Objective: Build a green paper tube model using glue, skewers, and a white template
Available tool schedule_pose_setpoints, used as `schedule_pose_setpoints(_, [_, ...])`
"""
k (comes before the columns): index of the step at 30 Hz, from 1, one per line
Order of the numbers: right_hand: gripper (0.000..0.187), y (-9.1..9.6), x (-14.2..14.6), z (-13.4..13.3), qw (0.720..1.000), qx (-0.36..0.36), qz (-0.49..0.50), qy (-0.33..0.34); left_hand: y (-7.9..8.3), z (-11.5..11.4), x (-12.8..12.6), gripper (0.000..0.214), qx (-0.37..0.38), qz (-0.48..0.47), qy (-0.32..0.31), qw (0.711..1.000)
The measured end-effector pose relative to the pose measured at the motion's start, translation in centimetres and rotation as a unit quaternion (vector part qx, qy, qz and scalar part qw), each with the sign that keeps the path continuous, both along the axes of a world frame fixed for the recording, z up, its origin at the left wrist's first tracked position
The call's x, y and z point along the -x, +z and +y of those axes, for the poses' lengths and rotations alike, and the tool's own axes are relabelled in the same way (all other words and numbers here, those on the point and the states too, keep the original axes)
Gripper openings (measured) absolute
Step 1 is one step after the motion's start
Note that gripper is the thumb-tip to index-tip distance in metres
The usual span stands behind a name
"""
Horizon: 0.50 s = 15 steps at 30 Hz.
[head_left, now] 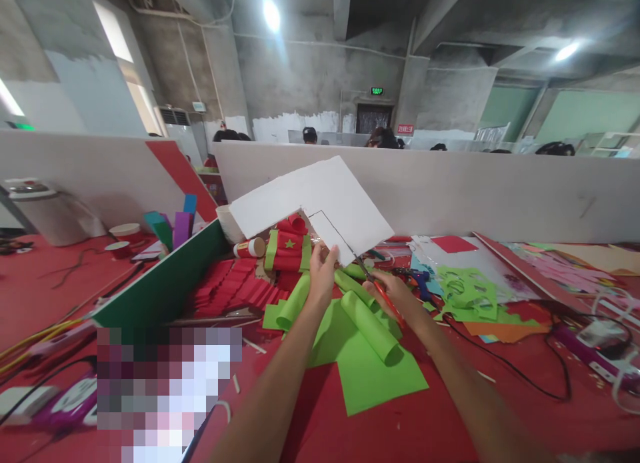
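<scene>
In the head view, green paper rolls (370, 326) and red pleated paper (235, 286) crowd the worktop (400, 429) below. The left hand's (323, 273) grip pinches the raised white card (330, 189); the right hand's (395, 293) wraps red-handled scissors (382, 293), blades at its edge. A red-and-white paper bowl (127, 235) stands leftward, contents indistinct.

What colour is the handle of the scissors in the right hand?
The scissors handle is orange-red, seen best in the head view.

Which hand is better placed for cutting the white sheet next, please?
Probably the right hand: it holds the scissors, whose blades meet the white sheet. The left hand grips the sheet's lower part.
</scene>
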State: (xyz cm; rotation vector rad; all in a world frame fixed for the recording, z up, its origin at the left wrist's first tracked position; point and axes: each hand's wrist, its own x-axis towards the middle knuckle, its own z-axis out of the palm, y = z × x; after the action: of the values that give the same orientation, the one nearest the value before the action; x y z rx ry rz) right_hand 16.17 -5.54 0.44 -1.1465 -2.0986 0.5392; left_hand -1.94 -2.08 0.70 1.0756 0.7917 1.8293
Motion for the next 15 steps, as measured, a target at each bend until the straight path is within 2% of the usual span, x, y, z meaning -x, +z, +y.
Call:
schedule_pose_setpoints(7, [0.036, -0.31, 0.04, 0.21, 1.000, 0.009, 0.010, 0.013, 0.43, 0.07, 0.63, 0.031, -0.030, 0.057, 0.016, 0.998])
schedule_pose_setpoints(15, [0.037, -0.37, 0.22, 0.15, 1.000, 0.004, 0.011, -0.018, 0.77, -0.26, 0.30, 0.029, -0.050, 0.101, 0.036, 0.993])
